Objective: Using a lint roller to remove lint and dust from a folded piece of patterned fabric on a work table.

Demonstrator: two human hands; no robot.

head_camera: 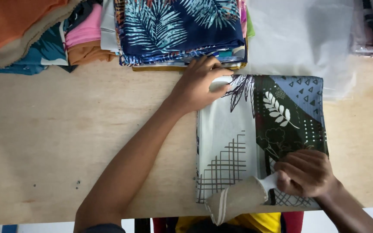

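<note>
A folded patterned cloth [260, 129], white, dark green and blue with leaf and grid prints, lies on the wooden table [65, 138]. My left hand [199, 84] presses on its far left corner, fingers curled on the cloth's edge. My right hand [305, 172] grips the white handle of a beige padded tool [238, 198] that rests on the cloth's near edge.
A stack of folded fabrics [182, 30] with a blue palm-leaf print on top sits just beyond my left hand. More folded cloths [35, 34] in orange, teal and pink lie at the far left. Clear plastic sheeting [307, 39] lies at the far right.
</note>
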